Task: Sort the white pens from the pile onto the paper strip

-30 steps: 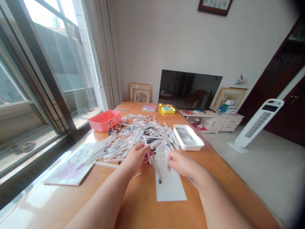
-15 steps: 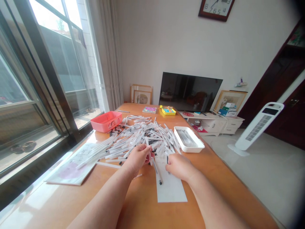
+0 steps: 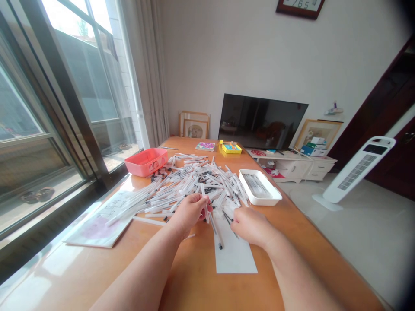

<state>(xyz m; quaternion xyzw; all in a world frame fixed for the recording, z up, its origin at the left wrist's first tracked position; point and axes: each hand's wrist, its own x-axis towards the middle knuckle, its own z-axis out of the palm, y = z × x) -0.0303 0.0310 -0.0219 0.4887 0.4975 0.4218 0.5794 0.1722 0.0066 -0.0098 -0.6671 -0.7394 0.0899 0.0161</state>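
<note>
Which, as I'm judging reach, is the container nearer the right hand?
The white container, just beyond the right hand, holding slender rods; the pink container stands farther off, across the pen pile.

Right hand [image 3: 249,223] — fingertips hidden; clock [image 3: 300,7] — cropped

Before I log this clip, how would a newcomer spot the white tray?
On the brown table, find the pile of pens. Just right of it, beyond the right hand, sits the tray. It is white with thin rods inside, whereas the box across the pile is red.
</note>
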